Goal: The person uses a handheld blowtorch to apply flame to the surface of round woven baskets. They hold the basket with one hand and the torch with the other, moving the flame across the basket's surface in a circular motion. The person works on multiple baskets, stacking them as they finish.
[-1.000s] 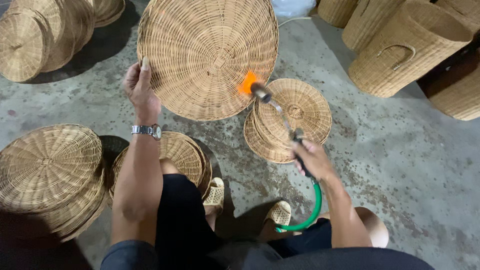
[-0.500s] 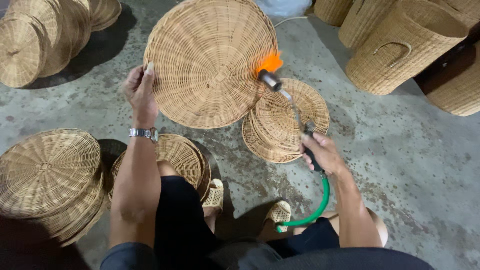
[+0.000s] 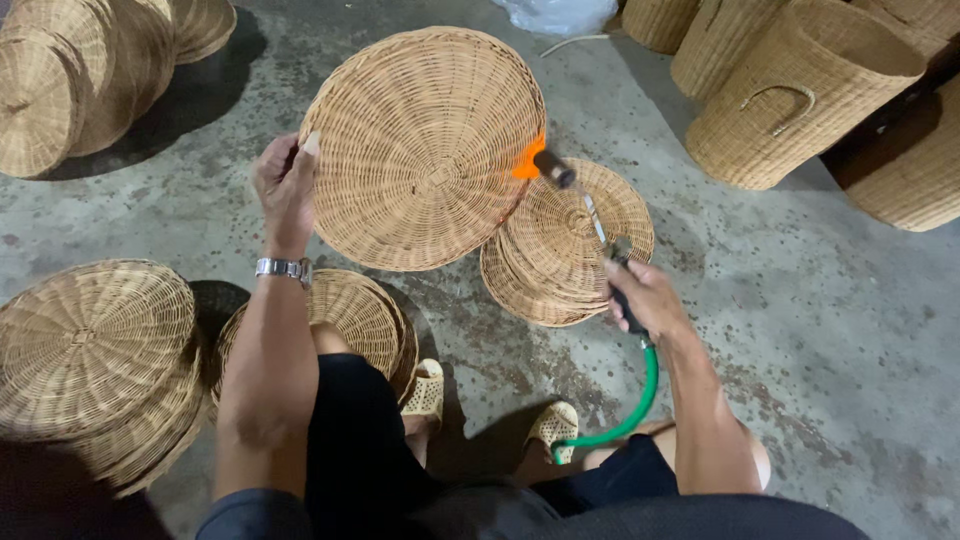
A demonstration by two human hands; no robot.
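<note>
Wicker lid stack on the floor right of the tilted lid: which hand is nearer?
Right. The right hand holds the torch just at the lid stack's right edge; the left hand grips the tilted lid's far left rim.

Wickerwork workshop: stacked woven lids (image 3: 95,350), baskets (image 3: 800,95)

Round wicker lid (image 3: 425,150) tilted upright; gas torch (image 3: 585,215) flame at its right rim.

Matt woven rattan lid (image 3: 425,150), rough stained concrete floor (image 3: 800,300)
</note>
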